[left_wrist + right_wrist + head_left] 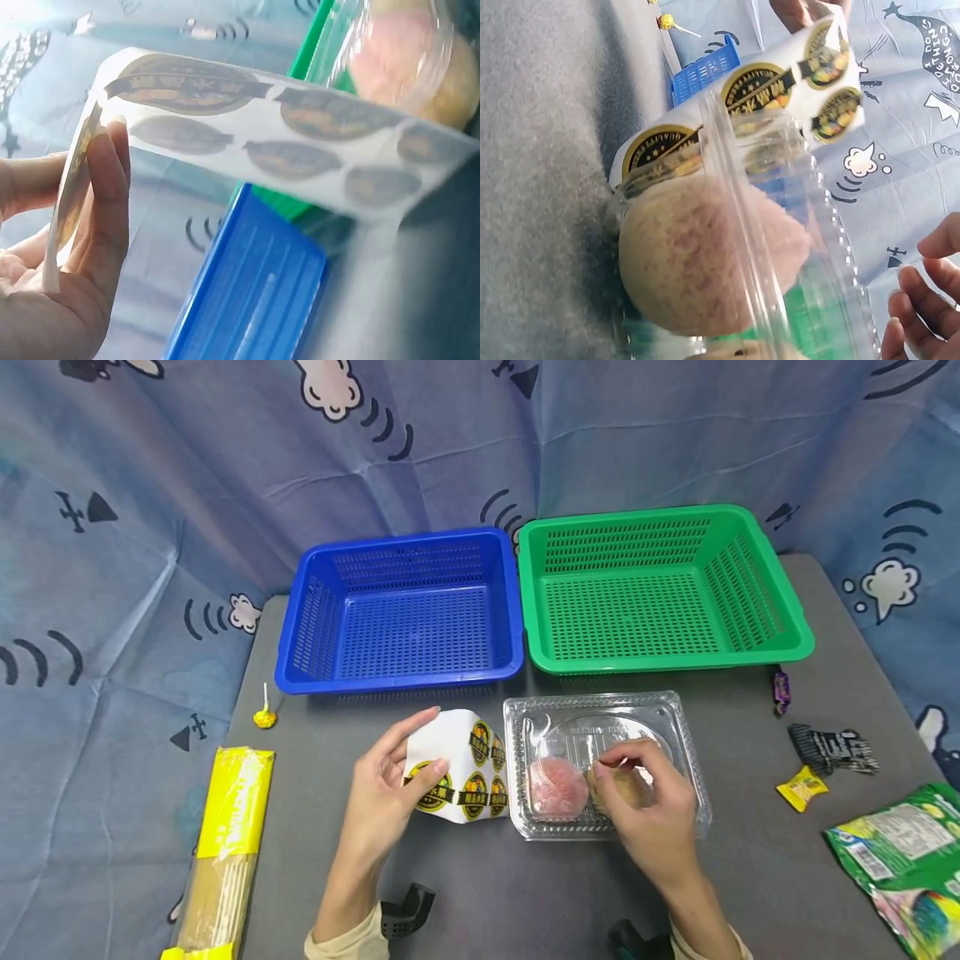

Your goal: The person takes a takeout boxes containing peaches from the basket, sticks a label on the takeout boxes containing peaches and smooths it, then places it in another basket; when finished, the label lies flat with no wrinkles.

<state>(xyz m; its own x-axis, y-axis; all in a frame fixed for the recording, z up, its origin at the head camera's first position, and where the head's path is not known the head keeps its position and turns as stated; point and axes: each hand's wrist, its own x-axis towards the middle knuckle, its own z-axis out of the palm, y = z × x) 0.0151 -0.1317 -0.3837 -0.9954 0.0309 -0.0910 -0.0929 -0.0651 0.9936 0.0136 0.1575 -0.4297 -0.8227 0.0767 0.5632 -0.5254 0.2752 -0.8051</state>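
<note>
My left hand (386,789) holds a white strip of round black-and-gold stickers (453,806), pinched between thumb and fingers at its left end. The strip's other end reaches the left edge of a clear plastic box (517,714). Inside that box lie a pinkish peach (682,255) and a brownish round fruit (630,787), which is partly covered by my right hand (651,797). The right hand is over the box with fingers loosely bent; in the right wrist view its fingertips (909,277) show nothing between them. Whether they touch the box cannot be told.
Behind the box stand a blue basket (397,681) and a green basket (675,660). At left are a lollipop (265,718) and a yellow noodle packet (232,827). Wrapped sweets (804,788), a black-striped packet (832,749) and a green bag (911,852) lie at right.
</note>
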